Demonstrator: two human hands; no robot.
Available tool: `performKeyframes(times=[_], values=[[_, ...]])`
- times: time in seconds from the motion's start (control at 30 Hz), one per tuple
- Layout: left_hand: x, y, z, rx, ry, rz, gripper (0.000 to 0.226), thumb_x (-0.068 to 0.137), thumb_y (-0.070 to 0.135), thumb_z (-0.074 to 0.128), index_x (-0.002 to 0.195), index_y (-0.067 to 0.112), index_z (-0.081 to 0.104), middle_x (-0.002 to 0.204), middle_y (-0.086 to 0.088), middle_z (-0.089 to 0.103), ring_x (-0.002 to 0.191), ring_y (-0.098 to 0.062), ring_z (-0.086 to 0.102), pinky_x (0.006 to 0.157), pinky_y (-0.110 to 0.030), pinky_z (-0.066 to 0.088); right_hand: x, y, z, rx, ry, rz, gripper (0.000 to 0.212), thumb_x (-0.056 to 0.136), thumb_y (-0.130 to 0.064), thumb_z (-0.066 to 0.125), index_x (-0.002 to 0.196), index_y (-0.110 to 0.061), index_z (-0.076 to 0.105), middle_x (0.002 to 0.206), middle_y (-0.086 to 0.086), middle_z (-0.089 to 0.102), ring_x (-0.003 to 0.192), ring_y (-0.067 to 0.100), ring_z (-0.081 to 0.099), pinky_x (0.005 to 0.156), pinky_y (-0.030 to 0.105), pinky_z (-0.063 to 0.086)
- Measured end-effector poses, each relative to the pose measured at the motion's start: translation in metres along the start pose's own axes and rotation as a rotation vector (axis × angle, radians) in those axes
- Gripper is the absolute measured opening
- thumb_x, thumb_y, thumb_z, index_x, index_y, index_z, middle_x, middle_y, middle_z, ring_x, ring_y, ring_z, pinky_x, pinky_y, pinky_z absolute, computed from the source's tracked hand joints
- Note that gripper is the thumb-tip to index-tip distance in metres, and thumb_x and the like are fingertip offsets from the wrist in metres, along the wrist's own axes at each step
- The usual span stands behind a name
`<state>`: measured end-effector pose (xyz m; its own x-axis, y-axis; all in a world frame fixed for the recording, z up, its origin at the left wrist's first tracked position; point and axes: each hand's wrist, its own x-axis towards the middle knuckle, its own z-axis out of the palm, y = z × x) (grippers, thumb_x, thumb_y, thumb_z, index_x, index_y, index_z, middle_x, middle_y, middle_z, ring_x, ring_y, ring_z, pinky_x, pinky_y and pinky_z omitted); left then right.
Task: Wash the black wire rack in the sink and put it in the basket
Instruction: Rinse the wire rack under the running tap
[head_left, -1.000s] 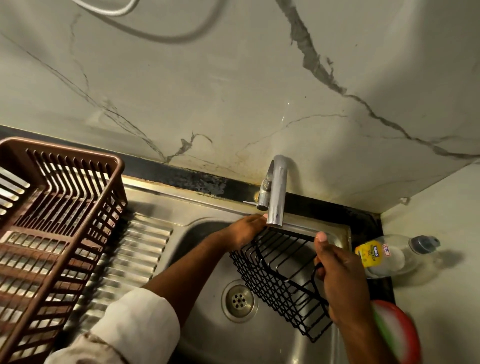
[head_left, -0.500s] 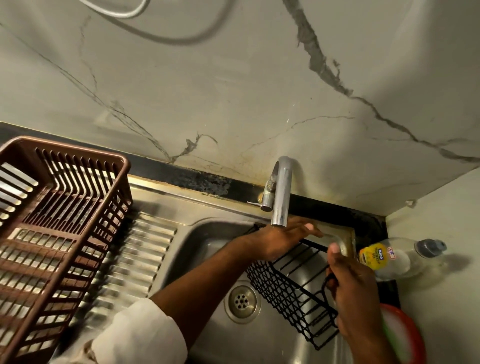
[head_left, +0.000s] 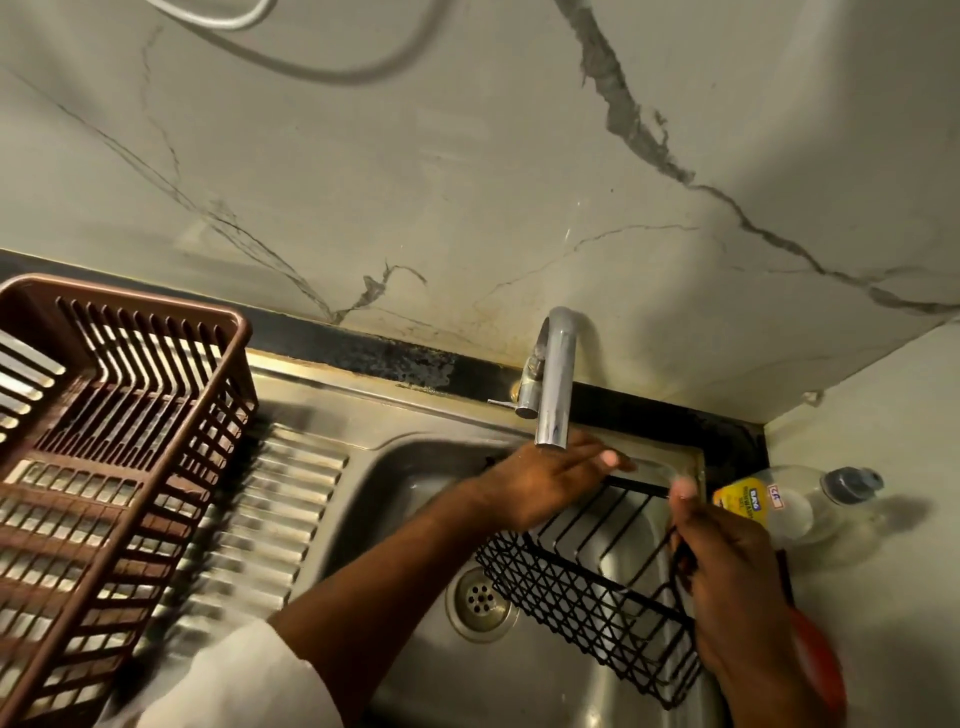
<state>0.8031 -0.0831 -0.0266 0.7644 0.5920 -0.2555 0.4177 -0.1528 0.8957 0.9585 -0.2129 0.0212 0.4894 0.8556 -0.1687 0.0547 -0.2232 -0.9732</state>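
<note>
The black wire rack (head_left: 582, 587) hangs tilted inside the steel sink (head_left: 415, 467), just right of the drain (head_left: 480, 597). My right hand (head_left: 727, 582) grips the rack's right end, thumb up. My left hand (head_left: 550, 480) lies flat with straight fingers along the rack's far top edge, directly under the tap spout (head_left: 556, 379). No water stream is visible. The brown plastic basket (head_left: 119, 457) stands on the ribbed drainboard at the left and looks empty.
A clear dish-soap bottle (head_left: 779, 501) with a yellow label lies on the counter right of the sink. A red-rimmed round object (head_left: 821, 660) shows behind my right wrist. The marble wall rises close behind the tap. A white cable (head_left: 218, 15) hangs at the top.
My left hand slid right along the rack's far edge, from its left corner to under the spout, fingers now stretched out. The right hand kept its grip.
</note>
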Motion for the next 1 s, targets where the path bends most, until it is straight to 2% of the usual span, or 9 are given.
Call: performKeyframes(times=[0.17,0.33,0.43,0.53,0.63,0.7,0.77,0.87,1.0], values=[[-0.001,-0.009,-0.004,-0.084,0.048,0.029,0.049,0.102,0.068,0.025,0.131,0.048,0.059,0.139,0.004,0.055,0.131,-0.016,0.05,0.112,-0.04,0.041,-0.004,0.006,0.006,0.077,-0.003,0.008,0.07,0.084,-0.054,0.062,0.056,0.002,0.033,0.05,0.004,0.027,0.045,0.015,0.024,0.049,0.026,0.025],[-0.001,-0.051,-0.03,-0.061,0.148,-0.152,0.064,0.094,0.073,0.028,0.128,0.032,0.063,0.132,0.0,0.059,0.126,-0.019,0.053,0.112,-0.05,0.043,-0.008,0.009,-0.015,0.144,0.093,0.071,0.081,0.047,-0.085,0.077,0.055,-0.009,0.051,0.062,0.011,0.036,0.06,0.022,0.035,0.059,0.027,0.032],[-0.008,-0.057,-0.036,-0.394,0.158,-0.164,0.028,0.104,0.045,0.048,0.109,0.024,0.066,0.105,-0.003,0.068,0.103,-0.018,0.065,0.102,-0.045,0.051,-0.005,0.018,-0.023,0.142,0.125,0.128,0.082,0.041,-0.084,0.08,0.061,-0.008,0.055,0.069,0.016,0.041,0.067,0.029,0.039,0.069,0.035,0.034],[-0.006,-0.051,-0.038,-0.672,0.204,-0.183,0.033,0.081,0.045,0.072,0.089,0.013,0.07,0.076,-0.006,0.066,0.072,-0.021,0.063,0.073,-0.035,0.051,-0.001,0.035,-0.025,0.276,0.174,0.161,0.061,0.049,-0.075,0.083,0.069,-0.021,0.061,0.062,0.001,0.055,0.056,0.016,0.053,0.059,0.024,0.044],[0.006,-0.04,-0.042,-0.557,0.257,-0.255,0.025,0.083,0.035,0.075,0.081,0.011,0.069,0.061,0.0,0.062,0.053,-0.012,0.055,0.056,-0.026,0.043,0.0,0.05,-0.03,0.336,0.149,0.203,0.023,0.093,-0.039,0.061,0.088,-0.016,0.062,0.066,-0.001,0.066,0.053,0.005,0.063,0.052,0.018,0.05],[0.014,-0.032,-0.043,-0.505,0.284,-0.286,0.019,0.087,0.022,0.077,0.088,0.008,0.064,0.07,-0.002,0.065,0.061,-0.012,0.061,0.069,-0.035,0.057,0.001,0.054,-0.034,0.1,0.101,0.196,0.026,0.102,-0.022,0.05,0.085,-0.007,0.063,0.063,0.007,0.066,0.052,0.012,0.063,0.055,0.026,0.05],[0.017,-0.021,-0.046,-0.418,0.299,-0.305,0.02,0.087,0.017,0.077,0.088,0.012,0.057,0.08,-0.002,0.063,0.072,-0.012,0.062,0.084,-0.035,0.06,0.001,0.056,-0.037,-0.036,0.018,0.112,0.031,0.1,-0.037,0.053,0.087,-0.017,0.073,0.074,0.01,0.073,0.064,0.017,0.069,0.061,0.029,0.056],[0.019,-0.008,-0.043,-0.242,0.273,-0.215,0.015,0.093,0.012,0.073,0.091,0.012,0.058,0.08,0.003,0.058,0.07,-0.006,0.057,0.061,-0.009,0.052,0.007,0.058,-0.034,-0.276,-0.11,0.021,0.017,0.09,-0.055,0.06,0.089,-0.045,0.074,0.082,-0.003,0.076,0.074,0.007,0.072,0.07,0.029,0.058],[0.024,0.007,-0.025,-0.113,0.142,-0.08,0.024,0.089,0.021,0.075,0.09,-0.002,0.068,0.077,-0.012,0.068,0.063,-0.018,0.064,0.055,-0.027,0.056,0.016,0.058,0.013,-0.434,-0.226,0.017,0.043,0.092,-0.065,0.044,0.086,-0.03,0.069,0.076,-0.006,0.073,0.061,0.008,0.067,0.063,0.033,0.054]])
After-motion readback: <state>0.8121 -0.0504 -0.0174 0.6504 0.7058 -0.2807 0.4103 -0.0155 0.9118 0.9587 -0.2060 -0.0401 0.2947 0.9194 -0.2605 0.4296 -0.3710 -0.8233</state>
